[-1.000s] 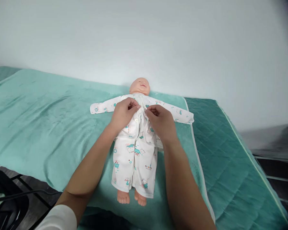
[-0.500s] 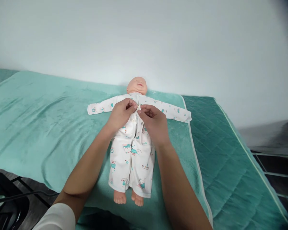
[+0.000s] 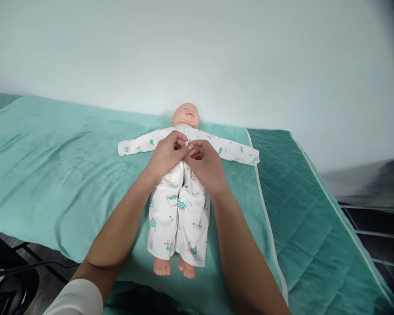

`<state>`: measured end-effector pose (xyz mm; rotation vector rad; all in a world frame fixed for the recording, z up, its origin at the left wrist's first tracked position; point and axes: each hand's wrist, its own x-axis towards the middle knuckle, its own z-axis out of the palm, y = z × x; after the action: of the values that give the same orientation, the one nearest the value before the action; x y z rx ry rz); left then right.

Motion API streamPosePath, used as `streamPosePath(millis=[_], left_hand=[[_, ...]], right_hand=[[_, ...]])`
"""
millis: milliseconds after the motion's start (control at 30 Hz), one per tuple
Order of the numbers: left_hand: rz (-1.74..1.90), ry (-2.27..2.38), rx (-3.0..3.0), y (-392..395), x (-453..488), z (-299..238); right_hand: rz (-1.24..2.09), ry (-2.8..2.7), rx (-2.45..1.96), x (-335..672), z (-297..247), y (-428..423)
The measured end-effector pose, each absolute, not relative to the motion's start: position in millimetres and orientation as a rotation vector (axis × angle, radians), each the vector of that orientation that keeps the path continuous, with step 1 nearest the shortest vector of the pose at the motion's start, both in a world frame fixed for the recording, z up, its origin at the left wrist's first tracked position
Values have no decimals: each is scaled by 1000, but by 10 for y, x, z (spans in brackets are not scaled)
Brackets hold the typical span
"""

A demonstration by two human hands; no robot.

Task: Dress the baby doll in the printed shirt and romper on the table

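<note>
A baby doll lies on its back, feet toward me, dressed in a white printed romper with its sleeves spread wide. On the doll's chest, my left hand pinches the romper's front edge. Right beside it, my right hand also pinches the front, and the fingertips of both hands meet at the middle. The small spot between the fingers is mostly hidden. Below the hands the front seam of the romper shows a gap. Bare doll feet stick out of the leg openings.
A light green blanket lies under the doll, over a darker green quilted cover. Behind rises a white wall. At lower left are a black chair-like object and a cable; at right, a metal rack.
My right hand has shifted slightly left, and its fingertips now touch those of my left hand. The doll and romper lie in the same pose; the view has moved slightly.
</note>
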<state>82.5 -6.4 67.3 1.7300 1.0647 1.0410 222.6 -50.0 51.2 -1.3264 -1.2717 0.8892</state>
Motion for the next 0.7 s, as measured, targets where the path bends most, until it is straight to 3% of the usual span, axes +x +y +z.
streamPosePath(millis=[700], left_hand=[[939,1153,1706,-70,696,760]], right_hand=[[685,-1575,-1578,2219,699,-662]])
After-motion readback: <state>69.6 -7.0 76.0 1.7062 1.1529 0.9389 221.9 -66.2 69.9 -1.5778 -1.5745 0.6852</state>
